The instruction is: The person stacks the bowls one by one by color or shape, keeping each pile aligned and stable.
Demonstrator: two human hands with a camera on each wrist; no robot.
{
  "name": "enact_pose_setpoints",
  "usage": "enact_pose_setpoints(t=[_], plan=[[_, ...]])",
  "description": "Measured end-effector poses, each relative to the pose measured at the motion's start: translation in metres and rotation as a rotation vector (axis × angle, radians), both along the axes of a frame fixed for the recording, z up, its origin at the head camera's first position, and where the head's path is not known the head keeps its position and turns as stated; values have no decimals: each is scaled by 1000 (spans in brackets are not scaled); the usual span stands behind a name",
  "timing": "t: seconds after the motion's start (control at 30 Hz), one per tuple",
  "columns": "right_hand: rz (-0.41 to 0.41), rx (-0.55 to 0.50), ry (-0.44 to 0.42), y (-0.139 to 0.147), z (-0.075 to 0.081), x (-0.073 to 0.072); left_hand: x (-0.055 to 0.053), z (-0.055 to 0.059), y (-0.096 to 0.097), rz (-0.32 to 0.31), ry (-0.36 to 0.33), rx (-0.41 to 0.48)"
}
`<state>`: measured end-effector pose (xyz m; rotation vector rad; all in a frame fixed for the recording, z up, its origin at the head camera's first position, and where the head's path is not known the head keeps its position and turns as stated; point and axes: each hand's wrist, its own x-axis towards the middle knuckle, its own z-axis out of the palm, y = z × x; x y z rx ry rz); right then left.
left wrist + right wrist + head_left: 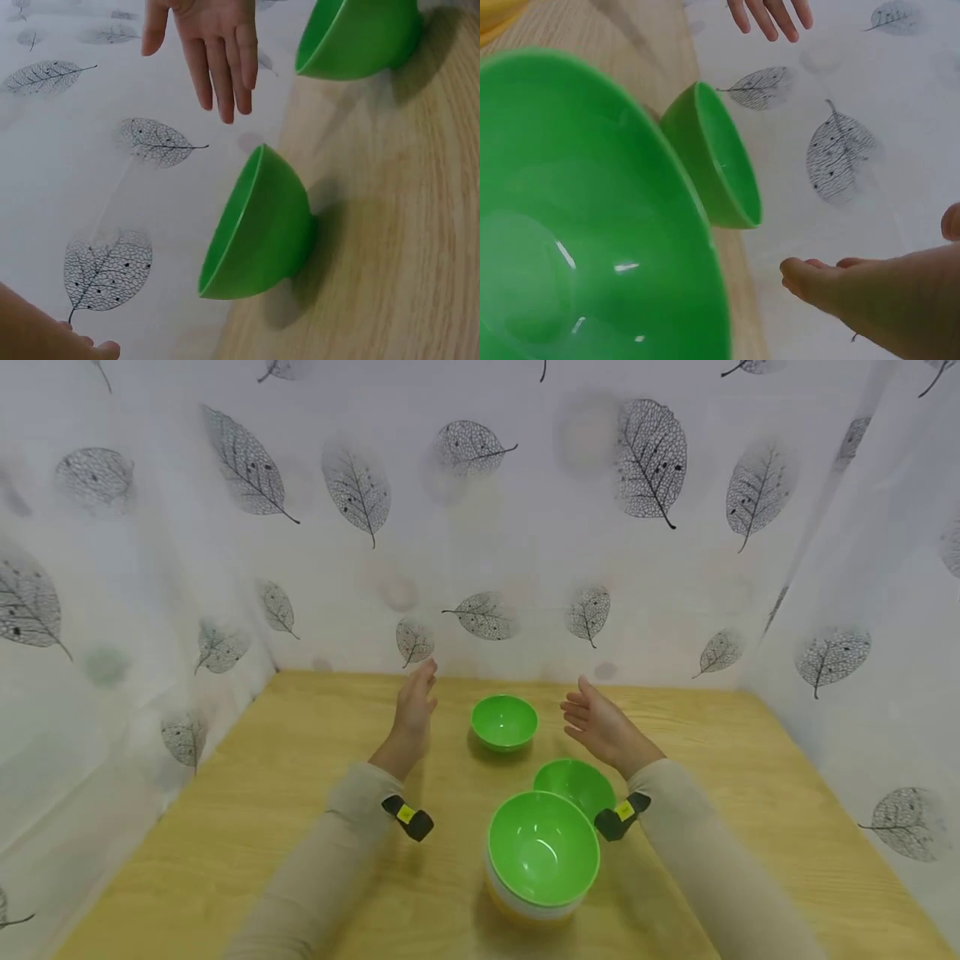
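Note:
A small green bowl [505, 723] stands upright on the wooden table between the two hands. To its left, my left hand [413, 706] is held with straight fingers, apart from the bowl. My right hand [602, 724] is on the other side, palm turned inward and fingers extended, holding nothing. Nearer to me, below the right hand, sits a second green bowl [574, 785]. In front of that one a larger green bowl [543, 850] tops a stack with white and yellow rims beneath, partly hiding the second bowl. In the right wrist view, the second bowl [555, 187] looms close.
The wooden table [300, 752] reaches back to a white curtain [510, 552] with a leaf print, which also hangs along the left and right sides. Each sleeved wrist wears a black strap device [408, 817].

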<state>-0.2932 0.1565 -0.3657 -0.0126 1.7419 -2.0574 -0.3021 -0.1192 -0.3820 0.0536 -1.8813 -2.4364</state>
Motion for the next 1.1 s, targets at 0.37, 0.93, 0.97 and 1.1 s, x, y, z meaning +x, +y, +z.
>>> enact_pose_setpoints(t=[0.37,0.93,0.97,1.1], plan=[[105,-74,-116,-12,-25,-16,-5,-38,25,-181,-192,106],[95,-155,-175,-27,-30,-15,-4,-51,38,-315,-331,163],[95,-157,-172,-28,-31,-15,-3,-51,38,-311,-324,171],[90,-157,-170,-29,-31,-15,-3,-51,38,-302,-306,162]])
